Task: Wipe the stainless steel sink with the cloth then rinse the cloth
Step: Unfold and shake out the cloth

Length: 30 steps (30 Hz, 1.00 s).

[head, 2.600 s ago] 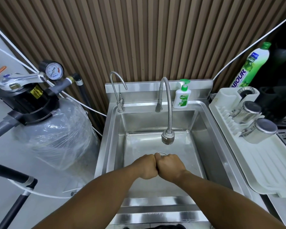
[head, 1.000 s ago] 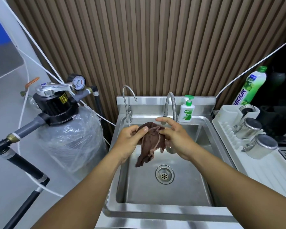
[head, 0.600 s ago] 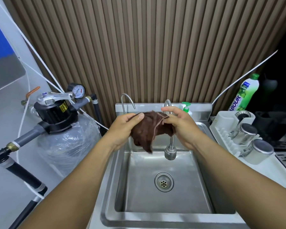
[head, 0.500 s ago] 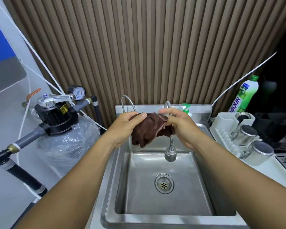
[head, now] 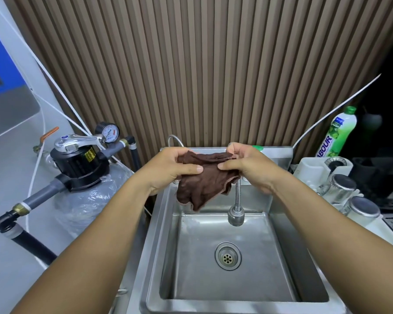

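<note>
Head view: a brown cloth [head: 204,180] is held up in the air above the back of the sink [head: 279,223], at 12 o'clock from the drain [head: 227,256]. Its top edge is pinched by both hands — the left hand [head: 170,167] clenched on the left end, the right hand [head: 247,165] on the right end, thumbs nearly meeting across the front. The rest of the cloth hangs crumpled below the hands, just left of the flexible tap [head: 236,214], whose head points down into the basin. No water is seen running. A drying rack [head: 309,171] with steel cups [head: 361,208] is seen at 3 o'clock — a green bottle [head: 337,134] behind it.
</note>
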Motion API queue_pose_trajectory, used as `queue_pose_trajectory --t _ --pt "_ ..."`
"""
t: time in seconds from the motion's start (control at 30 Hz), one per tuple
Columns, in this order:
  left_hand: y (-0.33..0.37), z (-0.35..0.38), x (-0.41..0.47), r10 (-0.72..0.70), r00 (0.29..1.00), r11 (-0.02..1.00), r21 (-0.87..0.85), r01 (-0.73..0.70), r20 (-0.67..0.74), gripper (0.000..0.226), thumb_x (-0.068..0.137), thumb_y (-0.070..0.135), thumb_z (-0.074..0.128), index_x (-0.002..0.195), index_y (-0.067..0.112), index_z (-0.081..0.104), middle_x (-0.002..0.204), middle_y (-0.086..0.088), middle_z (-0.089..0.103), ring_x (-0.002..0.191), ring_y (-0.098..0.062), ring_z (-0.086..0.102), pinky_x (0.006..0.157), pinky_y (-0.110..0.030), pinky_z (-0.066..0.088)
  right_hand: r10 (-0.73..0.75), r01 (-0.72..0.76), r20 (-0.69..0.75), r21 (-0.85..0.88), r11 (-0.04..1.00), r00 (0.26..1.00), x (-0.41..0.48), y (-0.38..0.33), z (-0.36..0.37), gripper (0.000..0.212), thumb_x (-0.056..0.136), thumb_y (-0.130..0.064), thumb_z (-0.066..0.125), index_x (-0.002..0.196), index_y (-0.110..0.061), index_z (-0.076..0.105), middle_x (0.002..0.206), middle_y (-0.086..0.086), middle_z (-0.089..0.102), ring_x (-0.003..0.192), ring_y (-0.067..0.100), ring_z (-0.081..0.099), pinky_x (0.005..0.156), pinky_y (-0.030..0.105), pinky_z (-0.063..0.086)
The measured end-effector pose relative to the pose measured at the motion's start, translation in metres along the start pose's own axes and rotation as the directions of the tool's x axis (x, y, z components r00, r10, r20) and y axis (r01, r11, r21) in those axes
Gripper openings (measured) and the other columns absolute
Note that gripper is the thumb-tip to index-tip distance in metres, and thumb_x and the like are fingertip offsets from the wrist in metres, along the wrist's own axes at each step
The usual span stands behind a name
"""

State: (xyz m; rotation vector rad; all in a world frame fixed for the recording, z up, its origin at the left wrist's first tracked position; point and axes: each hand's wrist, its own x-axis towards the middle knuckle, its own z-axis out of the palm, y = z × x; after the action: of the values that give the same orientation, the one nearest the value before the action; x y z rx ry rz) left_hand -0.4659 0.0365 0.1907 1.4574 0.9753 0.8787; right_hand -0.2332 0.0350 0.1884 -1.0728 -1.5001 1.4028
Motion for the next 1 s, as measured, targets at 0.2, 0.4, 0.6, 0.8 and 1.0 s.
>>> queue_pose_trajectory --t 0.2,0.4,0.6,0.8,1.0 --pt "0.010 0.004 0.003 0.076 0.997 0.977 0.201 -0.075 0.003 0.018 0.087 0.024 0.079 0.100 0.014 0.075 0.099 -0.013 0.076 0.099 -0.030 0.072 0.092 -0.047 0.057 0.000 0.030 0.112 -0.263 0.964 0.994 -0.004 -0.009 0.010 0.019 0.095 -0.043 0.067 0.101 -0.027 0.073 0.072 -0.020 0.064 0.069 -0.001 0.057 0.071 0.020 0.043" --pt "0.013 0.001 0.004 -0.006 0.997 0.989 0.146 -0.006 0.082 0.025 0.084 0.009 0.079 0.106 0.014 0.069 0.104 -0.018 0.075 0.098 -0.032 0.073 0.090 -0.045 0.058 -0.064 0.060 -0.025 -0.130 0.990 0.998 0.006 -0.002 0.015 0.024 0.087 -0.045 0.071 0.078 -0.025 0.061 0.074 0.001 0.061 0.073 0.019 0.050 0.070 0.039 0.038" --pt "0.008 -0.014 0.004 -0.121 0.986 0.939 0.336 0.075 0.117 0.047 0.076 0.032 0.085 0.090 -0.006 0.061 0.082 -0.019 0.065 0.079 -0.024 0.061 0.078 -0.045 0.051 -0.055 0.060 -0.073 0.078 0.995 0.996 0.007 0.003 0.004 0.016 0.098 -0.002 0.059 0.100 -0.017 0.064 0.083 0.002 0.072 0.074 0.014 0.066 0.067 0.023 0.051" --pt "0.006 -0.009 0.007 -0.024 0.997 0.972 0.235 0.005 0.079 0.020 0.084 0.015 0.081 0.083 0.015 0.061 0.074 0.003 0.066 0.072 -0.011 0.064 0.062 -0.023 0.050 -0.099 0.100 -0.042 0.036 0.994 0.994 0.007 0.001 0.003 0.012 0.095 -0.003 0.066 0.093 -0.012 0.073 0.093 0.007 0.076 0.089 0.015 0.070 0.088 0.027 0.057" --pt "0.004 -0.020 0.006 -0.016 0.997 0.973 0.232 -0.003 0.078 0.009 0.089 0.014 0.075 0.093 0.006 0.075 0.089 -0.008 0.067 0.086 -0.019 0.064 0.088 -0.039 0.053 -0.125 0.136 -0.144 0.067 0.988 0.982 0.012 -0.001 -0.007 0.026 0.100 0.005 0.051 0.098 -0.012 0.071 0.090 0.005 0.072 0.081 0.011 0.064 0.082 0.023 0.051"
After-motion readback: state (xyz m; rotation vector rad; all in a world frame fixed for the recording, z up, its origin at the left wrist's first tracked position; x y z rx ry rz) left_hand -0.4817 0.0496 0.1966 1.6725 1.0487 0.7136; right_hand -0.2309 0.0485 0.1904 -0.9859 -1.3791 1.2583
